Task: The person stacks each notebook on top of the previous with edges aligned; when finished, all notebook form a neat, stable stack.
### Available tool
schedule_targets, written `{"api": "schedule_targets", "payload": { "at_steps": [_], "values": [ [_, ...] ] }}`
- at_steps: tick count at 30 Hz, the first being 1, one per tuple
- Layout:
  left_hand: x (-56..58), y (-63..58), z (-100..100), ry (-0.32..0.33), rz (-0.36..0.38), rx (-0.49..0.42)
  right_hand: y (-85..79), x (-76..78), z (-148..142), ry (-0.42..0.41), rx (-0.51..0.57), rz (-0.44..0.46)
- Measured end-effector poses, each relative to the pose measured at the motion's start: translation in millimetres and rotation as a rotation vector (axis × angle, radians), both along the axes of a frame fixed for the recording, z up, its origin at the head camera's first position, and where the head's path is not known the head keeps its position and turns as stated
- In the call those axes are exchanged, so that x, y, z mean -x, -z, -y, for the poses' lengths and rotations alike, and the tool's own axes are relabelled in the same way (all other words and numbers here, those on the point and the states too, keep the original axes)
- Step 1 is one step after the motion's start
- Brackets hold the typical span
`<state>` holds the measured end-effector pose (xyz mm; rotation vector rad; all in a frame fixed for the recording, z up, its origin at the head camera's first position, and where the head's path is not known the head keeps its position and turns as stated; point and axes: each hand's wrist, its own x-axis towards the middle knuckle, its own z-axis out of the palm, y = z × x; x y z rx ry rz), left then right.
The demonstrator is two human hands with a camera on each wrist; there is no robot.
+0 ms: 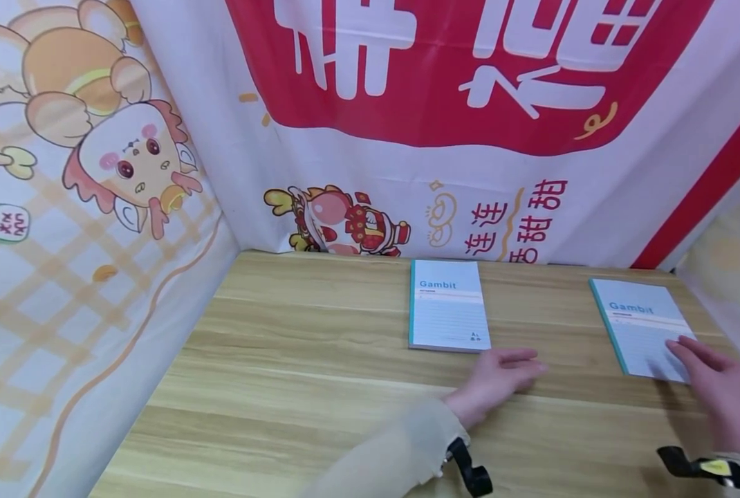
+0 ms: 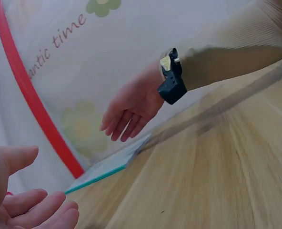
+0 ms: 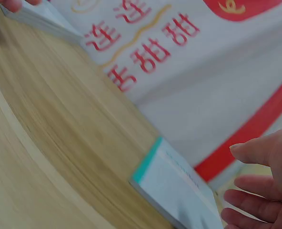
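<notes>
Two pale blue notebooks with teal spines lie on the wooden table. The left notebook (image 1: 447, 311) is near the back edge, and my left hand (image 1: 497, 380) hovers just off its lower right corner, fingers loosely extended and holding nothing. Over the lower right part of the right notebook (image 1: 640, 325) is my right hand (image 1: 715, 380), relaxed and with nothing in its grasp. In the right wrist view, the fingers (image 3: 255, 183) of that hand are spread apart beside the notebook (image 3: 179, 186). The left wrist view shows my right hand (image 2: 134, 107) above the notebook, fingertips pointing down.
A white cloth backdrop (image 1: 333, 159) with red print rises behind the table (image 1: 270, 387). To the left hangs a cloth side wall (image 1: 96, 290) with cartoon animals. Each wrist wears a black strapped camera, such as the left one (image 1: 469, 470).
</notes>
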<state>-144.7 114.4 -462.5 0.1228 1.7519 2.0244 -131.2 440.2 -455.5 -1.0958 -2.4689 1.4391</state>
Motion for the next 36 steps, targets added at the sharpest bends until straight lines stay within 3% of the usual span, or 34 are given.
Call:
{"api": "schedule_targets", "payload": {
  "at_steps": [4, 10, 13, 19, 25, 36],
  "values": [
    [-2.2, 0.2, -25, 0.019, 0.017, 0.047, 7.6, -5.5, -22, 0.058, -0.002, 0.015],
    [3.6, -10.8, -68, 0.099, -0.041, 0.176, 15.4, -5.0, -49, 0.163, 0.054, 0.001],
    [9.8, -14.3, -91, 0.114, -0.043, 0.216, 17.7, -0.4, -56, 0.145, 0.036, 0.031],
    [18.3, -9.6, -125, 0.07, 0.024, 0.289, 22.4, 4.3, -62, 0.061, 0.016, 0.133],
    [19.8, -1.5, -138, 0.09, 0.05, 0.309, 26.2, 4.0, -68, 0.046, 0.022, 0.157],
    [17.3, -2.8, -140, 0.133, 0.083, 0.285, 21.2, -0.1, -58, 0.006, -0.06, 0.119]
  ]
}}
